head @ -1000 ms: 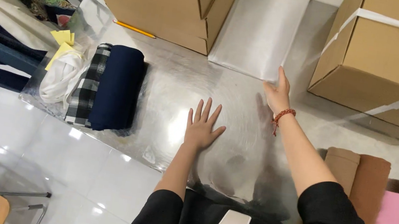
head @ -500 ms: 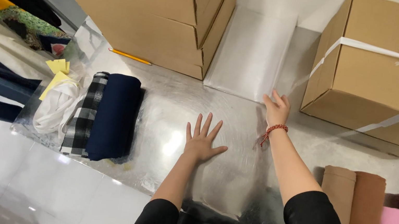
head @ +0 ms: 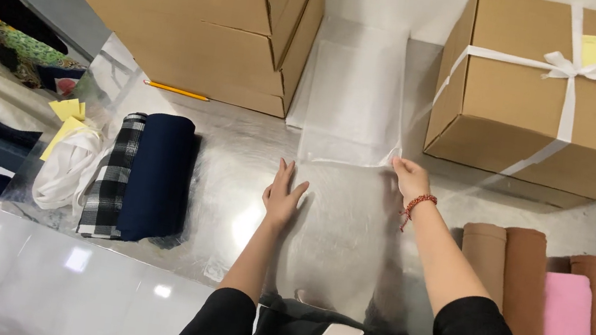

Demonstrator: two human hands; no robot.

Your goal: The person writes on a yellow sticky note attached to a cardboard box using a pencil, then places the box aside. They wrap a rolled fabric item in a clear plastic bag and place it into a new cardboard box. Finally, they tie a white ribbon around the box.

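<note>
A: Left hand (head: pixel 283 195), what was it doing?

B: Lay flat, fingers spread, palm down on the clear plastic sheet (head: pixel 337 221) at frame centre. Nothing gripped. Looked like it was pinning the sheet so it wouldn't slide on the shiny floor covering (head: pixel 235 166).

A: Right hand (head: pixel 410 179)?

B: Just right of centre, at the sheet's far right corner. Fingers together, seemingly pinching the plastic edge where it folds upward. Hard to see the pinch for sure, plastic's transparent.

A: Where did the sheet run?

B: From the person's knees at bottom centre up to the gap between the stacked cardboard boxes (head: pixel 179 16) upper left and the ribbon-tied box (head: pixel 560 96) upper right. The upper part stood up against the wall, probably because the right hand held it lifted.

A: Other stuff?

B: Folded navy cloth (head: pixel 159 174) beside a plaid cloth (head: pixel 107 178) and a white one (head: pixel 65 168), lower left, lying in a row well apart from the hands. Yellow notes (head: pixel 68 117) near them. Pencil (head: pixel 176 90) along the boxes' base. Brown and pink fabric rolls (head: pixel 565 326) at lower right, side by side, touching.
</note>
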